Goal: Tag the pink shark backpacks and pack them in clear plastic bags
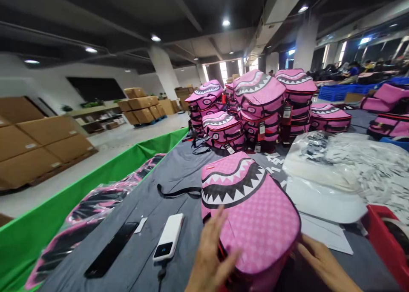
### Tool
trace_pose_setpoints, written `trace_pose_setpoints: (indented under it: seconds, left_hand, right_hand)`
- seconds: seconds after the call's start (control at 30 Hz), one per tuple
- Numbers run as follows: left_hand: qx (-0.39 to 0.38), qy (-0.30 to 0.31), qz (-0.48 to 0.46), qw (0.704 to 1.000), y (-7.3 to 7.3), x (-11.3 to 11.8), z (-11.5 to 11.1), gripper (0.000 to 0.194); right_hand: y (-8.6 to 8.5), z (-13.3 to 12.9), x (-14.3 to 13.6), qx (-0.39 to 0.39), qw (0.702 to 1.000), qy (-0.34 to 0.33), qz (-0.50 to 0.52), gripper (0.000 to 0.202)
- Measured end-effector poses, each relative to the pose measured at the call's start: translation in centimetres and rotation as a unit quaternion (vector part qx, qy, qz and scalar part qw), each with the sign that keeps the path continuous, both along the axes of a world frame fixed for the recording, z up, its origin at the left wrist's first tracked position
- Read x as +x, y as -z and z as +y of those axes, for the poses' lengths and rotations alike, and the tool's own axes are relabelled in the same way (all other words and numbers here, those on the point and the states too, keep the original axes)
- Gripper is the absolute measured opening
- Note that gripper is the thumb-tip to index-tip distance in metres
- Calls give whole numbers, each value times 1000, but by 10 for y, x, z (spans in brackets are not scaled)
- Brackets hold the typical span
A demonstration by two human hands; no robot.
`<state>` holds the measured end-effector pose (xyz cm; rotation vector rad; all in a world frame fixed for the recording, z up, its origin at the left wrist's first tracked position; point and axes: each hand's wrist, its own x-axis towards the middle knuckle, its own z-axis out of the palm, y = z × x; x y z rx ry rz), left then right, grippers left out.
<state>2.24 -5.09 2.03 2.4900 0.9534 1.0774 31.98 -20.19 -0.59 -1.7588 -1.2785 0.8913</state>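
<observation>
A pink checkered backpack (255, 224) with a black-and-white shark-mouth print lies on the grey cloth-covered table in front of me. One black strap (179, 192) trails from it to the left. My left hand (212, 251), a little blurred, is at the backpack's near left edge with fingers spread. Against the right side rests my right hand (318, 258), fingers stretched along the edge, their tips partly hidden by the bag. Neither hand is closed around the bag. Left of it lie a white power bank (169, 236) with a cable and a black phone (111, 249).
Stacks of similar pink backpacks (260, 94) stand at the back of the table. To the right are a clear plastic bag of white tags (361, 164), paper sheets (326, 234) and a red bin (380, 241). A green-lined trough (140, 149) holds wrapped backpacks at the left.
</observation>
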Motion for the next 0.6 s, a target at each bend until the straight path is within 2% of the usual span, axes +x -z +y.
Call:
trace_pose_setpoints:
  seconds: [0.07,0.1,0.17,0.2,0.27,0.33,0.4,0.47,0.5,0.53,0.6]
  left_hand:
    - [116,115,80,983,-4,26,-18,83]
    - [155,134,112,972,-5,36,-22,80]
    - [176,112,141,968,-14,45,-12,66]
    - [157,85,136,975,-25,43,0,59]
    - [74,31,97,992,-59,30,32,44]
    - [-46,-48,23,998,-102,15,62,31]
    - [-152,-62,-37,986,-137,8,79,38]
    - [-233,-20,-53,971,-154,12,81,46]
    - [-257,7,-43,966,-156,16,78,48]
    - [-269,27,-28,962,-155,21,74,49]
    - [-273,38,-7,961,-150,28,68,50]
  right_hand:
    - [-23,23,0,119,990,1,-73,69]
    - [-31,33,-4,167,979,-19,-116,67]
    - [-39,46,-16,223,947,-105,-204,66]
    - [-39,50,-23,237,928,-157,-242,70]
    - [-32,51,-33,246,897,-235,-282,83]
    - [-24,50,-31,250,888,-288,-256,92]
    - [-20,56,-11,257,891,-324,-186,88]
    - [-19,77,25,240,909,-284,-189,71]
    - [-18,93,47,223,924,-211,-230,61]
    - [-17,112,68,169,920,-134,-328,51]
    - [-10,151,106,128,904,-90,-398,33]
